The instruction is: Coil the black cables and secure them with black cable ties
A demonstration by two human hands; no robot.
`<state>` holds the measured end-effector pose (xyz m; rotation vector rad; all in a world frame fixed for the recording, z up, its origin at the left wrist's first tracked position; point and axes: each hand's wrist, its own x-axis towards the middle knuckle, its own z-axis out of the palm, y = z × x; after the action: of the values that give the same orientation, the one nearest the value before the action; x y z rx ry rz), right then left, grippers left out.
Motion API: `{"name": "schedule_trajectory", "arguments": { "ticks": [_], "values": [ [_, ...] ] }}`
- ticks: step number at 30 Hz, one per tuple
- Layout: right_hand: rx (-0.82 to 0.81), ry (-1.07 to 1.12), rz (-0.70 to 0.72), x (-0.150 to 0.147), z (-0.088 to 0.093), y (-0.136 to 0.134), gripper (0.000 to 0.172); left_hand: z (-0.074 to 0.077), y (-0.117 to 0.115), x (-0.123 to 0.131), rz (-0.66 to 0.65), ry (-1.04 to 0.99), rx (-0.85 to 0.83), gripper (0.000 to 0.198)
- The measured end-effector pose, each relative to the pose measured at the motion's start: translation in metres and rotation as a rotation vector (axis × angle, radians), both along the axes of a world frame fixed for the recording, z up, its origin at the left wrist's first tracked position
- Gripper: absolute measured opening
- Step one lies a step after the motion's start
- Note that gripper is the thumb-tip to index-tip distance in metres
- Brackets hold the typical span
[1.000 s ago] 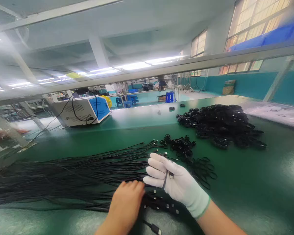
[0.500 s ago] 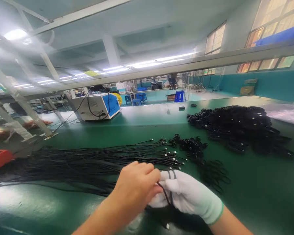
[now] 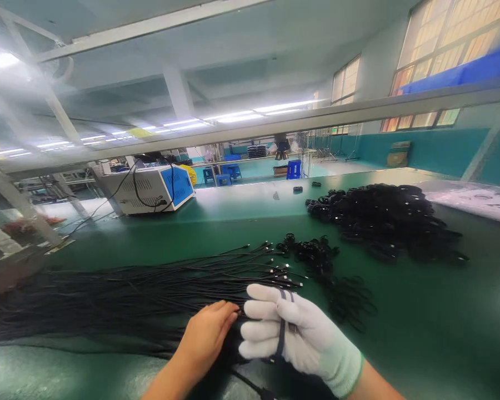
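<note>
A white glove covers my right hand point(image 3: 302, 333), palm turned toward me, its long fingers stretched to the left. A black cable point(image 3: 282, 336) runs down across these fingers, and the thumb presses it there. Thin dark bands point(image 3: 290, 297) circle the index finger. Just left of the glove is my bare left hand point(image 3: 208, 333), fingers together and closed on a black cable, mostly hidden behind them. Under the hands, another stretch of cable point(image 3: 248, 380) runs to the bottom edge. Long straight black cables point(image 3: 150, 286) with pale plug ends lie behind my left hand.
Small black loops point(image 3: 316, 256) lie loosely beyond my right hand. Coiled black cables point(image 3: 383, 219) form a large heap at the right. A white and blue machine point(image 3: 150, 189) stands at the back left of the green table point(image 3: 229, 225). A rail point(image 3: 233, 132) crosses above.
My left hand has drawn away from the glove, leftward and down. The gloved fingers have straightened and now show a cable across them. The view has shifted slightly to the right.
</note>
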<state>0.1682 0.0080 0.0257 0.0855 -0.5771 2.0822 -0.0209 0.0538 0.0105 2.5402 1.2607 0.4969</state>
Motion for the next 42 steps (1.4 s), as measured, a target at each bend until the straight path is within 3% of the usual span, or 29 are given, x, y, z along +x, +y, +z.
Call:
{"name": "schedule_trajectory", "arguments": {
  "ticks": [4, 7, 9, 11, 14, 17, 19, 22, 25, 28, 31, 35, 38, 42],
  "values": [
    [-0.039, -0.105, -0.17, 0.005, 0.001, 0.005, 0.02, -0.019, -0.037, 0.007, -0.023, 0.196, 0.343, 0.024],
    [-0.083, -0.338, -0.24, 0.001, -0.009, 0.001, 0.031, 0.0, -0.053, 0.019, -0.152, 0.165, 0.47, 0.018],
    [-0.046, -0.412, -0.152, -0.003, -0.016, -0.004, 0.029, 0.026, -0.049, 0.021, -0.231, 0.151, 0.428, 0.013],
    [0.008, -0.389, 0.024, -0.007, -0.02, -0.009, 0.025, 0.052, -0.035, 0.018, -0.296, 0.118, 0.303, 0.013],
    [0.015, -0.282, 0.289, -0.012, -0.023, -0.011, 0.031, 0.069, -0.011, 0.014, -0.306, -0.041, -0.031, 0.014],
    [-0.031, -0.185, 0.41, -0.017, -0.02, -0.011, 0.044, 0.055, 0.003, 0.017, -0.259, -0.281, -0.407, 0.011],
    [-0.042, -0.137, 0.374, -0.019, -0.016, -0.012, 0.049, 0.038, 0.008, 0.019, -0.233, -0.385, -0.513, 0.014],
    [-0.012, -0.08, 0.193, -0.018, -0.006, -0.011, 0.043, 0.02, 0.012, 0.013, -0.173, -0.257, -0.345, 0.025],
    [0.001, -0.071, -0.001, -0.011, 0.002, -0.006, 0.028, 0.011, 0.009, 0.002, -0.062, -0.057, -0.12, 0.028],
    [-0.017, -0.096, -0.138, -0.002, 0.003, 0.001, 0.016, 0.005, -0.01, 0.0, 0.017, 0.14, 0.035, 0.025],
    [-0.055, -0.202, -0.256, 0.0, -0.004, 0.005, 0.02, 0.001, -0.039, 0.012, -0.049, 0.273, 0.179, 0.022],
    [-0.118, -0.521, -0.298, -0.004, -0.019, -0.002, 0.035, 0.014, -0.052, 0.023, -0.168, 0.195, 0.288, 0.012],
    [-0.017, -0.54, -0.105, -0.008, -0.029, -0.008, 0.024, 0.037, -0.037, 0.015, -0.25, 0.113, 0.23, 0.013],
    [-0.047, -0.358, 0.194, -0.013, -0.032, -0.012, 0.027, 0.053, -0.011, 0.004, -0.297, -0.096, -0.097, 0.011]
  ]
}}
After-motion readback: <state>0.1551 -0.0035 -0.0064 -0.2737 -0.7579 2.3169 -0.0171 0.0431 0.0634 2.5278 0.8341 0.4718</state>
